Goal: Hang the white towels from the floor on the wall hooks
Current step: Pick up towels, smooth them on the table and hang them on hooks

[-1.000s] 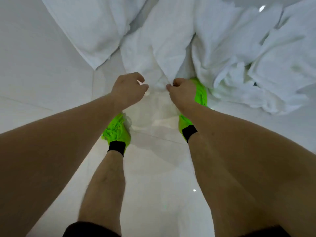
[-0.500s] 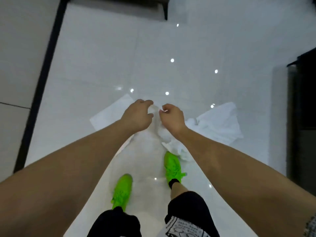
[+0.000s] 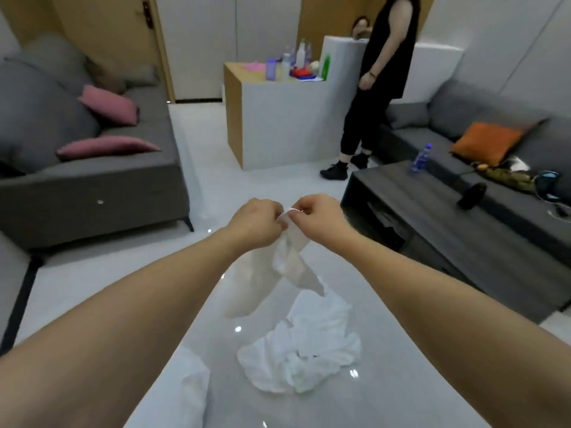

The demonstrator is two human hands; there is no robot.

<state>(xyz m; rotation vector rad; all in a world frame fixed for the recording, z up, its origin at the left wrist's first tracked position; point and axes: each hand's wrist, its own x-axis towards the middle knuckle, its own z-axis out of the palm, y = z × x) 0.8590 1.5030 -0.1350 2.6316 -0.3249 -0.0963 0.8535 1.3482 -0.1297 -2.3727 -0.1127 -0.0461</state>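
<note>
Both hands are raised in front of the body, close together. The left hand [image 3: 255,222] and right hand [image 3: 318,216] each have fingers curled in, pinching the top edge of one white towel [image 3: 278,273]. A small loop of that edge shows between the two thumbs. The held towel hangs down off the glossy pale floor [image 3: 148,273], its lower end free above the tiles.

Towels counted: three. One is in the hands. One crumpled towel [image 3: 306,356] lies on the floor just below and to the right of the hanging one. A third towel [image 3: 188,390] lies at the bottom edge, partly hidden by the left forearm.

Containers: several bottles [image 3: 296,58] stand in a cluster on a low counter [image 3: 278,118] at the back; the exact number is too blurred to tell, and so are their contents. One blue-capped water bottle [image 3: 420,157] stands upright on the dark coffee table [image 3: 432,211]. One dark cylinder [image 3: 471,195] stands on the same table, well apart from the bottle.

Sofas: two, both grey. The left sofa [image 3: 92,180] carries two pink cushions [image 3: 109,105]. The right sofa [image 3: 463,131] carries one orange cushion [image 3: 486,143].

A person in black [image 3: 380,72] stands beside the counter.
</note>
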